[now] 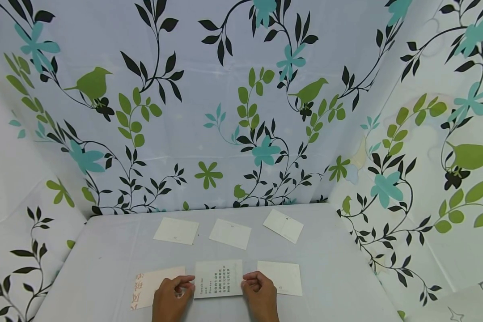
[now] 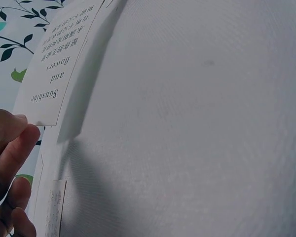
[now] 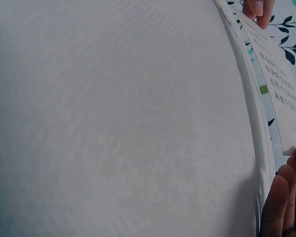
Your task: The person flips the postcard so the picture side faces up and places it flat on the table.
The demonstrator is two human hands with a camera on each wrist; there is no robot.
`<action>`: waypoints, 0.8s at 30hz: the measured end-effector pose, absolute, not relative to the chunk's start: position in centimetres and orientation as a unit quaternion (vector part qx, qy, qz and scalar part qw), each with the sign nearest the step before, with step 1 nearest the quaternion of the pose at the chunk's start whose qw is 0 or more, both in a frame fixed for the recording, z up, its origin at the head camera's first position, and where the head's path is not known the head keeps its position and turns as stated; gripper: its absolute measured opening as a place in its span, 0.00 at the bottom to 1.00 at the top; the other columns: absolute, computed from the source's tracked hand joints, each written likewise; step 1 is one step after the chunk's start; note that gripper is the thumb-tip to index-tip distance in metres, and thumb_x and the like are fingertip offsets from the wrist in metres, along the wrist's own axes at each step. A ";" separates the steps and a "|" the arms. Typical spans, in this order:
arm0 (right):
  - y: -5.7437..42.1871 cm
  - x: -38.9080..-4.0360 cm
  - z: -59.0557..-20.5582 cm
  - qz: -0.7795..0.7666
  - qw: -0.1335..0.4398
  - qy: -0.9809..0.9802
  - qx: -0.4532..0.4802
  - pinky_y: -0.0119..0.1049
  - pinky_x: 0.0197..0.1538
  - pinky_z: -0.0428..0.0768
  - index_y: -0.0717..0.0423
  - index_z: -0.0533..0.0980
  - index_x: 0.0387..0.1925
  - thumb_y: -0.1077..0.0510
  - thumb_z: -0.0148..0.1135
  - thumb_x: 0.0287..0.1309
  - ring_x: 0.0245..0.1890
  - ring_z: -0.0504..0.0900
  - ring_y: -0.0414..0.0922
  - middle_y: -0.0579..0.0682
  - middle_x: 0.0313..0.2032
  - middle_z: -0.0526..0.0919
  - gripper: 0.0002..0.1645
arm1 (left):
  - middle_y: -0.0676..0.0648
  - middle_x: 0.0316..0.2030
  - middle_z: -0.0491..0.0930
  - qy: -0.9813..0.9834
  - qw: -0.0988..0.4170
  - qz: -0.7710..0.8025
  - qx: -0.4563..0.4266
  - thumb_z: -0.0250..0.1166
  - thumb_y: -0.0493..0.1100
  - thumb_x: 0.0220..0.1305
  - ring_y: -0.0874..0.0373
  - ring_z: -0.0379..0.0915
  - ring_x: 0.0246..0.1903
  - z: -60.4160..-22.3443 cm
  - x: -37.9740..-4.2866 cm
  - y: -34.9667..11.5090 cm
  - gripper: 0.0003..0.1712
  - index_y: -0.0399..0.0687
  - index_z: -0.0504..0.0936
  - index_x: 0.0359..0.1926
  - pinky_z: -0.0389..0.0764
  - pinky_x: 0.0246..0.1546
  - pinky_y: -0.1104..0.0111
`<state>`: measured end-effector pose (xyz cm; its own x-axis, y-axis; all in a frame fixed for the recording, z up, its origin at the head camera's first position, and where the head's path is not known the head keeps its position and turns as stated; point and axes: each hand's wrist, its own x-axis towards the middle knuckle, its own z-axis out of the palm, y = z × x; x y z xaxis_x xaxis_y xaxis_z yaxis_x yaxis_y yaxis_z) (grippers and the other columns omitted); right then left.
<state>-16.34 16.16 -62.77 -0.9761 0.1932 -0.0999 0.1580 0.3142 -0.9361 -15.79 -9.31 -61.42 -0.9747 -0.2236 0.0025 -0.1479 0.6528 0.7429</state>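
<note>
Left hand (image 1: 171,297) and right hand (image 1: 262,295) both pinch; the right's lower fingers (image 3: 275,202), partly cropped, seem bent.

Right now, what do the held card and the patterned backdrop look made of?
Held card: probably stiff matte paper; thin, crisp-edged and flat though pinched at its sides.
Patterned backdrop: likely printed fabric, low sheen; faint creases show, though plastic is possible.

The lettered card (image 1: 218,279) is off-white with dark print; left of it, a cream card (image 1: 153,279) with orange characters; beyond it, white cloth (image 1: 193,134) — turquoise flowers, green birds, black leaves.
</note>
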 end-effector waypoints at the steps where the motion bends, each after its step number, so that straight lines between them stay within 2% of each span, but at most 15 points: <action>1: 16.2 -16.3 -62.8 0.575 0.017 -0.811 -0.108 0.29 0.34 0.80 0.53 0.85 0.38 0.62 0.73 0.59 0.28 0.83 0.39 0.45 0.31 0.86 0.06 | 0.61 0.29 0.87 -0.908 0.046 -0.404 0.102 0.76 0.41 0.61 0.63 0.68 0.30 -61.4 -15.8 -9.3 0.12 0.52 0.92 0.46 0.68 0.36 0.68; 8: 16.3 -16.4 -62.9 0.566 0.012 -0.817 -0.110 0.29 0.34 0.80 0.52 0.86 0.39 0.63 0.73 0.59 0.29 0.83 0.40 0.44 0.31 0.86 0.06 | 0.63 0.29 0.87 -0.909 0.042 -0.404 0.099 0.75 0.42 0.61 0.64 0.67 0.30 -62.0 -15.8 -9.5 0.12 0.55 0.92 0.47 0.65 0.37 0.67; 17: 16.1 -16.4 -63.3 0.552 0.015 -0.826 -0.116 0.29 0.34 0.81 0.51 0.87 0.38 0.63 0.72 0.58 0.29 0.83 0.40 0.43 0.30 0.86 0.06 | 0.61 0.28 0.87 -0.911 0.045 -0.398 0.102 0.75 0.41 0.60 0.62 0.66 0.30 -62.4 -15.9 -9.4 0.11 0.53 0.90 0.46 0.63 0.38 0.64; 24: 16.0 -16.4 -63.4 0.543 0.015 -0.831 -0.122 0.29 0.33 0.80 0.50 0.87 0.37 0.62 0.73 0.58 0.28 0.83 0.39 0.42 0.30 0.86 0.06 | 0.60 0.28 0.89 -0.909 0.042 -0.403 0.101 0.75 0.41 0.61 0.63 0.69 0.32 -62.7 -15.9 -9.6 0.10 0.51 0.90 0.44 0.69 0.38 0.66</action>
<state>-16.38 15.96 -63.37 -0.9698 0.2187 -0.1075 0.1864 0.3816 -0.9053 -15.91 -9.64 -62.72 -0.9761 -0.2175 -0.0049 -0.1497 0.6550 0.7406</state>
